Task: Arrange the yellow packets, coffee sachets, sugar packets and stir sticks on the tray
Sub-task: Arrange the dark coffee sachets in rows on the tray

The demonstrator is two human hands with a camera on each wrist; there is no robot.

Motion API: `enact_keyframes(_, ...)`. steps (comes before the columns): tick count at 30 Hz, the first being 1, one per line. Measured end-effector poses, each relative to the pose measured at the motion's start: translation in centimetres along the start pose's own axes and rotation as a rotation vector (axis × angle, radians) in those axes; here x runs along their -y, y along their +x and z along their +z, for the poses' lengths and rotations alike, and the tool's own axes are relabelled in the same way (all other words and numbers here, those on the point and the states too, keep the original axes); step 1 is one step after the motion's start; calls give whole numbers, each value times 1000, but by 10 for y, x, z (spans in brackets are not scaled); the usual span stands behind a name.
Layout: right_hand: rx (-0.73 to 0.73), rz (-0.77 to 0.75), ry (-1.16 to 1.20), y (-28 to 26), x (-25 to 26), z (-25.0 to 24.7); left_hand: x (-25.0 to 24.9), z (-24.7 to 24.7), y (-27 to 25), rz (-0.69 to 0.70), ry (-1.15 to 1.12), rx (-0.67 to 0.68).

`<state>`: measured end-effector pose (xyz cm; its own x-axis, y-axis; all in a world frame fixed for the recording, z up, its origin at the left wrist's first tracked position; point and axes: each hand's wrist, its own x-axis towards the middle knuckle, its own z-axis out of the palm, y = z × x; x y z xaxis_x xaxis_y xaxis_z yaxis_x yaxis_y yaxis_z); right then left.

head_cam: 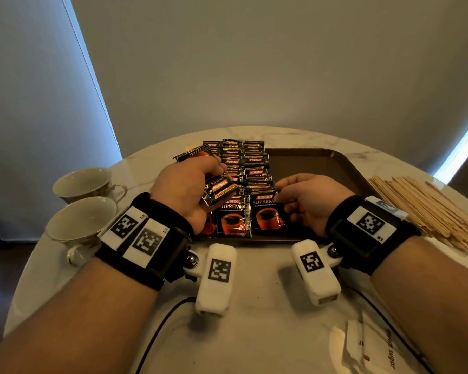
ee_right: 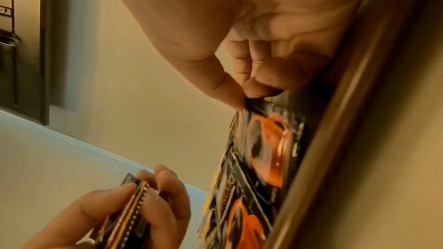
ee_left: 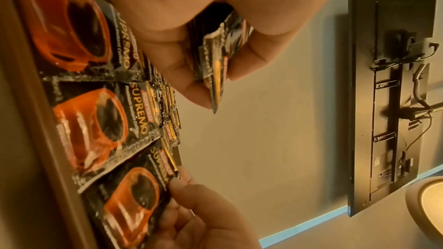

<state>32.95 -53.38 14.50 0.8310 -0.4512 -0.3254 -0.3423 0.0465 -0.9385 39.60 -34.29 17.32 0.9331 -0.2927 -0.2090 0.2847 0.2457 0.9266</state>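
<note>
Black-and-red coffee sachets (head_cam: 243,168) lie in overlapping rows on the left half of a brown tray (head_cam: 308,163). My left hand (head_cam: 214,175) hovers over them and grips a small stack of sachets (head_cam: 219,188), seen edge-on in the left wrist view between thumb and fingers (ee_left: 215,60). My right hand (head_cam: 280,191) pinches the top corner of the front-right sachet (head_cam: 266,214), which lies flat on the tray; the right wrist view shows thumb and forefinger closed on that corner (ee_right: 244,99). A heap of wooden stir sticks (head_cam: 422,203) lies right of the tray.
Two empty teacups (head_cam: 79,220) stand at the table's left edge. White sugar packets (head_cam: 362,344) lie near the front right, crossed by a dark cable. The tray's right half shows bare brown surface. The round marble table ends close behind the tray.
</note>
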Motion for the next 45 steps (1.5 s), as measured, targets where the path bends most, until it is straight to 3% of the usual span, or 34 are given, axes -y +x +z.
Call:
enact_keyframes(17, -44, -130, 14, -2, 1, 3, 0, 6, -9, -39, -50, -12)
enact_keyframes(21, 154, -255, 86, -14, 7, 7, 3, 7, -9, -33, -35, 36)
enact_keyframes(25, 373, -277, 91, -23, 8, 12, 4, 6, -8, -58, -73, 91)
enact_keyframes(32, 185, -416, 430, -21, 15, 9, 3, 6, -14, -103, -44, 143)
enact_keyframes(36, 58, -590, 415, -19, 16, 11, 8, 9, -17, -65, 78, 195)
enact_keyframes(41, 110, -659, 327, -24, 19, 9, 5, 7, -20, 83, 182, 253)
enact_keyframes(45, 154, -559, 472, -26, 21, 9, 4, 7, -18, 87, 144, 223)
